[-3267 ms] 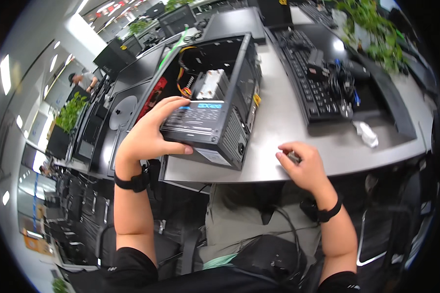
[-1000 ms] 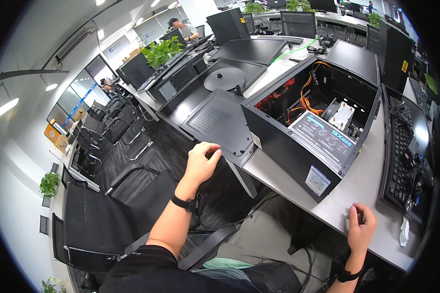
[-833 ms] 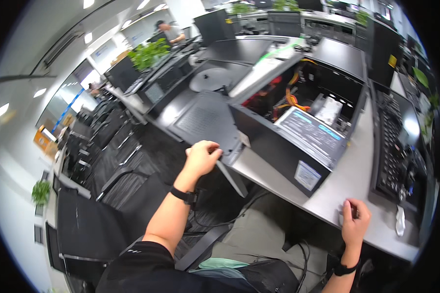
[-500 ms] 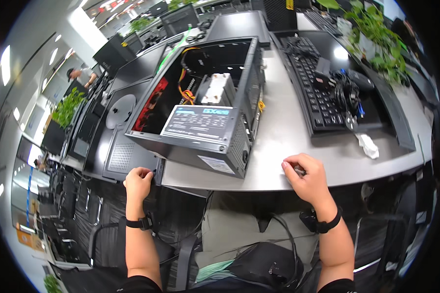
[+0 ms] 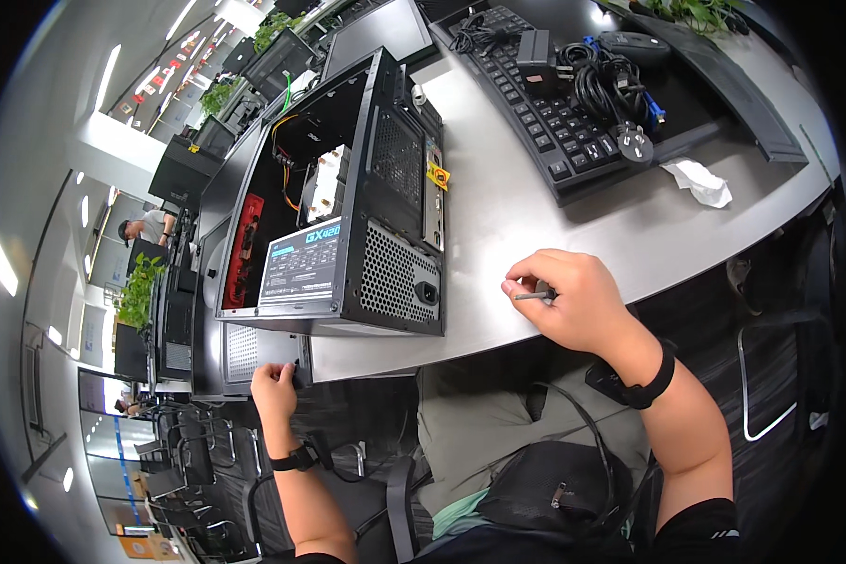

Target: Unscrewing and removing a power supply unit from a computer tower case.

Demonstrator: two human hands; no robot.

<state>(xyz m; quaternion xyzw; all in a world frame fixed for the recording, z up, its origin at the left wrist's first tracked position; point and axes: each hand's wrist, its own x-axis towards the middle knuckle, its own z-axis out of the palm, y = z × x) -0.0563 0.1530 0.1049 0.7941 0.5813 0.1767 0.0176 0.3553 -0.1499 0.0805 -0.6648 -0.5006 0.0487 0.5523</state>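
An open computer case (image 5: 348, 197) lies on the desk (image 5: 536, 197), keyboard (image 5: 545, 103) to its right, cables (image 5: 611, 80) seemingly atop that.

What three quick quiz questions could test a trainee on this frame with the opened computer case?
1. True or false: the right hand rests on the grey desk and pinches a thin metal tool.
2. What does the left hand grip? A) the keyboard B) the edge of a dark panel beside the desk C) the crumpled tissue
3. Fill in: the open computer case lies to the ____ of the black keyboard in the picture.

Key: 1 true; 2 B; 3 left.
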